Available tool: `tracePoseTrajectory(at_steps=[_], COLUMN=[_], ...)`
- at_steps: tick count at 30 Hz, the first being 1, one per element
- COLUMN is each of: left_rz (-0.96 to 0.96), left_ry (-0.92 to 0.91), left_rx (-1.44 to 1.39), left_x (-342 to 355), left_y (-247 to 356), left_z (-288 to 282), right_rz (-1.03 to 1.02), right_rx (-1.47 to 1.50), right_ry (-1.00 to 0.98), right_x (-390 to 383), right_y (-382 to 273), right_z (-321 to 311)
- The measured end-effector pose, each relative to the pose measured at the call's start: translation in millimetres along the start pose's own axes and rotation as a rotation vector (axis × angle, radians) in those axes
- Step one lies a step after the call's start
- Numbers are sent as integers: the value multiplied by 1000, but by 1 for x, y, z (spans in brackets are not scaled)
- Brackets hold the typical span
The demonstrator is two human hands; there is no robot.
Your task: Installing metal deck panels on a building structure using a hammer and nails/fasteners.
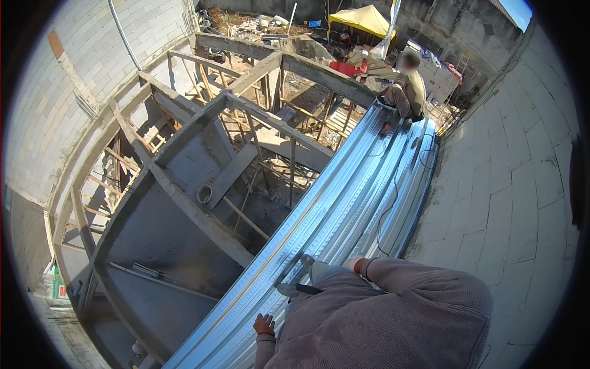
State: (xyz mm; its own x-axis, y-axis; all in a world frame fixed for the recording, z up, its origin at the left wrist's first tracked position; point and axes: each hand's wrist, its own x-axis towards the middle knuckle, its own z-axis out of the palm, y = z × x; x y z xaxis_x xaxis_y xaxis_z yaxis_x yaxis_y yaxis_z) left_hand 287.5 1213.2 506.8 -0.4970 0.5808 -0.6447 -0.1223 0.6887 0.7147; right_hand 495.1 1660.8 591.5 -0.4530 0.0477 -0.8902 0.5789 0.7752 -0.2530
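Ribbed, shiny metal decking sheets [353, 206] run from below me up to the far right. My left hand [264, 325] is over their left part, fingers apart with nothing seen in them; I cannot tell whether it touches the metal. My right hand [354, 264] is beside my leg above the sheets, mostly hidden by its sleeve, so its fingers do not show clearly. My two shoes [286, 289] rest on the decking between the hands. A thin black cable [393, 200] lies along the sheets, ahead of my right hand.
Another person [410, 92] crouches at the decking's far end, a tool near their feet. Left of the sheets, concrete beams [190, 212] frame deep openings with wooden props below. A block wall [491, 197] rises close on the right. A yellow canopy [362, 23] stands far off.
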Motion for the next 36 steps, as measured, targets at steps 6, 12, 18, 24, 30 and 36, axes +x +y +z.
tracePoseTrajectory(at_steps=[6, 12, 18, 24, 30, 36], left_rz=[-255, -153, -210, -159, -247, -181], left_ry=[210, 81, 131, 62, 164, 98], left_rx=[-614, -331, -477, -382, -576, -363], left_x=[11, 9, 9, 13, 18, 6], left_y=[-4, 18, 18, 20, 11, 34], left_z=[7, 5, 9, 8, 15, 15], right_rz=[-41, 15, -18, 15, -1, 15], right_rx=[-30, 62, 16, 7, 20, 44], right_ry=[46, 7, 65, 62, 68, 55], right_x=[20, -5, 11, 16, 16, 34], right_y=[15, 3, 13, 19, 20, 30], right_z=[17, 3, 14, 20, 18, 29])
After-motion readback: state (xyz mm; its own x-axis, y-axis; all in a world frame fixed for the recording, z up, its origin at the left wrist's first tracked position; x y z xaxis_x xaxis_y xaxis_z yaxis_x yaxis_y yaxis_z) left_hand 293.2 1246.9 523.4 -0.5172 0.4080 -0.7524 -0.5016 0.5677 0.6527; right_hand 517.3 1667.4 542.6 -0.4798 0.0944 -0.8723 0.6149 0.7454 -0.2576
